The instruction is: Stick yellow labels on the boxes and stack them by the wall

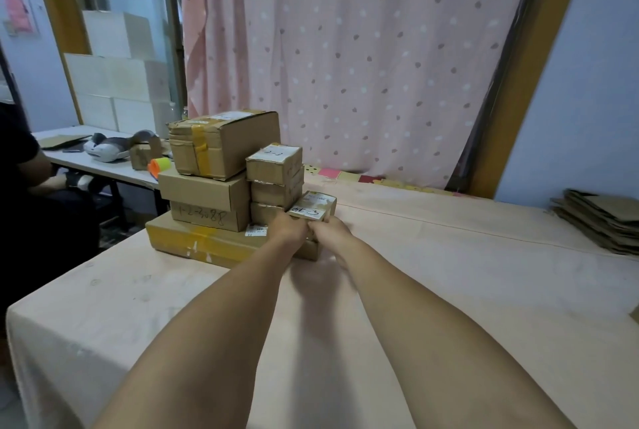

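Pink cloth covers the tabletop, with a dotted curtain behind it. Both hands' fingertips are hidden behind the small box they grip, the left hand at its near-left corner and the right hand at its near-right. The box tilts over the right end of the base box; whether it rests there I cannot tell, and its handwriting is too blurred to read. Six more boxes stand on the base box, three in a left column and three smaller in a right column. Left of the base box, a yellow roll lies on another table, and a person is cut off. Far right, flat cartons run out of view.
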Motion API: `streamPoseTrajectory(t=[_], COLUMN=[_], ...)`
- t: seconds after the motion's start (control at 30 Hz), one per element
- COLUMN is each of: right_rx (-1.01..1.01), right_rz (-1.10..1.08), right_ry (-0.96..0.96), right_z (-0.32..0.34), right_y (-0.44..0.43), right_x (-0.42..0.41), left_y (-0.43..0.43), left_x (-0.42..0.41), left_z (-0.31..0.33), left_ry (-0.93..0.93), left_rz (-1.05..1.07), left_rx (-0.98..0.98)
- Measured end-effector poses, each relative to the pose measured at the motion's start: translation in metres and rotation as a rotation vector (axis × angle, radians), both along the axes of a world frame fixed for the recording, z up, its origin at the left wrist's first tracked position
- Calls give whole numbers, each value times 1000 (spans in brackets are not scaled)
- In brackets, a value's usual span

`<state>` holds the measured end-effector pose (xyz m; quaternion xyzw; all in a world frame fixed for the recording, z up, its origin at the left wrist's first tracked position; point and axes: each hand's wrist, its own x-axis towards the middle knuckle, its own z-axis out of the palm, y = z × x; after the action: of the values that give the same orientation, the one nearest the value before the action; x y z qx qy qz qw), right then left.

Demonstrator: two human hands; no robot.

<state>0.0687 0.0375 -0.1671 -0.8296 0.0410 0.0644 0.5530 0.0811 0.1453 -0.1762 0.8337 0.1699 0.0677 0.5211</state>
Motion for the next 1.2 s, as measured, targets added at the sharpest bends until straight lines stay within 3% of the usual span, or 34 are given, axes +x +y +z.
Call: streamPoseTrajectory(t=[0.37, 0.73, 0.87, 1.2], right_rx=[-42, -181, -119, 166], right_rz=[0, 45, 14, -311], right_ry=[-22, -97, -79, -44], right_z=[-4, -7, -11, -8], right_y=[-11, -22, -23, -34], right_x=[4, 11, 14, 10], left_y=[-15, -24, -22, -23], left_x=[4, 14, 18, 8], left_z=[-16, -19, -22, -24], left_ry=[-35, 0, -23, -160], left_rz=[-52, 5, 26, 152], left_rx=[-170, -85, -84, -188])
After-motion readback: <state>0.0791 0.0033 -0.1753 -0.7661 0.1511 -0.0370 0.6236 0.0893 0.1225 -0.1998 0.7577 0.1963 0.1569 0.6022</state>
